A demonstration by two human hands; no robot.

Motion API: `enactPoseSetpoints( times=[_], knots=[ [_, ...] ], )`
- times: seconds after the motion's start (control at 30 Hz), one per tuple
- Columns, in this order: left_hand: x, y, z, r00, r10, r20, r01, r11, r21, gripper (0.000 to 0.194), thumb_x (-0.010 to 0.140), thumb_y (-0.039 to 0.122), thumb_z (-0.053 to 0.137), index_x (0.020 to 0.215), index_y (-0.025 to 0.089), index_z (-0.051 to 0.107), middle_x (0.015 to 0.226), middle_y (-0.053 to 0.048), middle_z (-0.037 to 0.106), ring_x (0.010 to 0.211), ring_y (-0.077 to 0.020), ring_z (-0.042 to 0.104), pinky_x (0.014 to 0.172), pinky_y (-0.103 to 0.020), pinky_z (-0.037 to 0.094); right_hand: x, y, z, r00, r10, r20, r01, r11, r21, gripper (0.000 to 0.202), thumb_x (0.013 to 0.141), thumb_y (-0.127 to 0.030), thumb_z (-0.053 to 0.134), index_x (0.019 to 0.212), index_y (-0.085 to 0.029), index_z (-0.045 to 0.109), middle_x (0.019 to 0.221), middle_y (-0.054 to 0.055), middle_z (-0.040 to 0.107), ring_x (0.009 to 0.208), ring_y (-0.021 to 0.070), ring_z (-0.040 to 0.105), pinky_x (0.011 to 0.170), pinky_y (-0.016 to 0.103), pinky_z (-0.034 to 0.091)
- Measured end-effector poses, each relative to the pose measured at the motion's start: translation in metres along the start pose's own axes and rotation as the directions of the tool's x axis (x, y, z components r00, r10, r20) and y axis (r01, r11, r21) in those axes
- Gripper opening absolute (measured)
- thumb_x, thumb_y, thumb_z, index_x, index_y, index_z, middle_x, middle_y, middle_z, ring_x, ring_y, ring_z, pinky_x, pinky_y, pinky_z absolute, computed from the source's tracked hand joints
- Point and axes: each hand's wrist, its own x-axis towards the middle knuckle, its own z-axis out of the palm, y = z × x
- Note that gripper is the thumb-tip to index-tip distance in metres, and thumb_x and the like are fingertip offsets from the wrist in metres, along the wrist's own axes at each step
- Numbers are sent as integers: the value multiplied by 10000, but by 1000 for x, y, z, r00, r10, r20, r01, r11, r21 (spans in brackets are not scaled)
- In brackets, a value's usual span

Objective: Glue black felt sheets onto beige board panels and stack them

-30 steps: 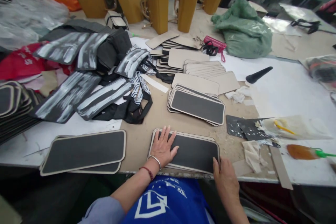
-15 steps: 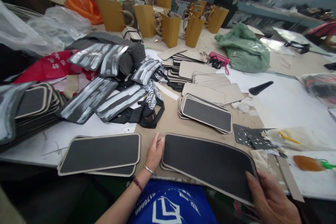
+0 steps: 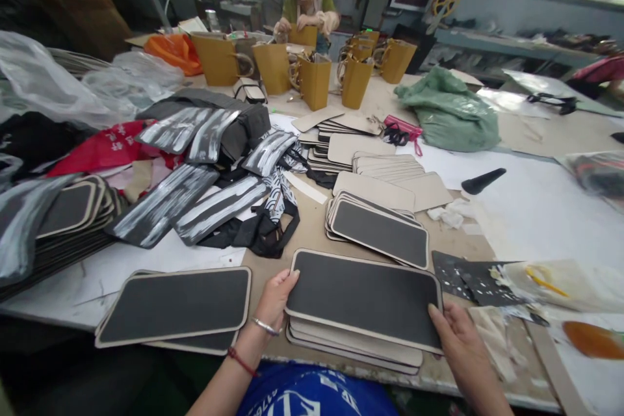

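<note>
Both hands, left (image 3: 277, 299) and right (image 3: 458, 331), are nearly closed, pinching the dark panel (image 3: 363, 299) by its ends, above the pale stack (image 3: 355, 346) at the bench (image 3: 312, 244) edge. Left of that panel, bare bench separates it from the dark pair (image 3: 178, 305).

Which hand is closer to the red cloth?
Left. The left hand holds the left end of the panel, to the right of the red cloth; the right hand, at the panel's other end, is farther right.
</note>
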Motion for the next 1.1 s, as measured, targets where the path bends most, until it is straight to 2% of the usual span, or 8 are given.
enactPoseSetpoints(
  times=[0.17, 0.33, 0.67, 0.77, 0.87, 0.97, 1.03, 1.1],
  knots=[
    [19, -6, 32, 996, 80, -32, -76, 991, 111, 401, 486, 447, 760, 686, 140, 598, 593, -11, 664, 558, -154, 609, 586, -271, 490, 28, 41, 5, 994, 101, 47, -102, 995, 23, 312, 716, -506, 498, 792, -211, 565, 672, 15, 589, 685, 196, 558, 612, 300, 467],
    [28, -10, 53, 971, 164, -175, -114, 957, 267, 455, 427, 503, 754, 657, 148, 587, 539, 25, 628, 558, -141, 587, 574, -245, 467, 43, 46, 7, 995, 96, 22, -97, 995, 38, 363, 734, -561, 434, 729, -219, 555, 711, 40, 604, 737, 203, 559, 665, 303, 464],
    [50, -18, 74, 961, 221, -166, -150, 921, 359, 438, 477, 515, 735, 683, 155, 592, 569, 22, 628, 595, -151, 589, 600, -254, 464, 79, 73, 7, 997, 80, -4, -80, 994, 73, 369, 746, -553, 430, 779, -228, 602, 776, 65, 632, 825, 235, 585, 695, 340, 469],
    [62, -5, 94, 957, 256, -137, -188, 905, 382, 411, 515, 509, 715, 692, 157, 595, 563, 23, 620, 588, -157, 585, 584, -259, 459, 100, 69, 2, 998, 58, 17, -60, 995, 82, 386, 750, -554, 414, 786, -206, 576, 777, 61, 621, 815, 224, 574, 700, 338, 467],
    [70, 20, 117, 928, 363, -84, -294, 851, 435, 387, 576, 492, 675, 766, 161, 612, 654, 7, 645, 664, -167, 597, 640, -267, 462, 127, 53, -8, 999, -1, 48, 0, 1000, 15, 401, 771, -546, 359, 770, -186, 536, 768, 67, 601, 765, 212, 559, 721, 354, 457],
    [68, 42, 132, 835, 541, -106, -417, 746, 520, 396, 590, 442, 676, 864, 165, 600, 809, -18, 653, 806, -166, 593, 758, -268, 441, 148, 38, -22, 992, -123, -27, 118, 984, -137, 457, 761, -540, 333, 882, -152, 542, 861, 118, 599, 814, 239, 550, 795, 425, 430],
    [57, 47, 134, 783, 612, -110, -443, 673, 593, 346, 587, 408, 686, 812, 168, 582, 777, -15, 636, 776, -155, 585, 756, -269, 432, 151, 29, -33, 981, -179, -76, 165, 973, -164, 527, 742, -555, 358, 993, -130, 542, 971, 152, 594, 890, 262, 550, 838, 459, 415],
    [39, 48, 133, 812, 580, -61, -421, 656, 626, 277, 613, 405, 668, 707, 176, 545, 671, -3, 612, 677, -147, 578, 688, -273, 439, 143, 19, -45, 989, -145, -26, 142, 985, -95, 521, 740, -576, 399, 1006, -162, 569, 996, 135, 611, 887, 260, 575, 809, 442, 451]
  ],
)
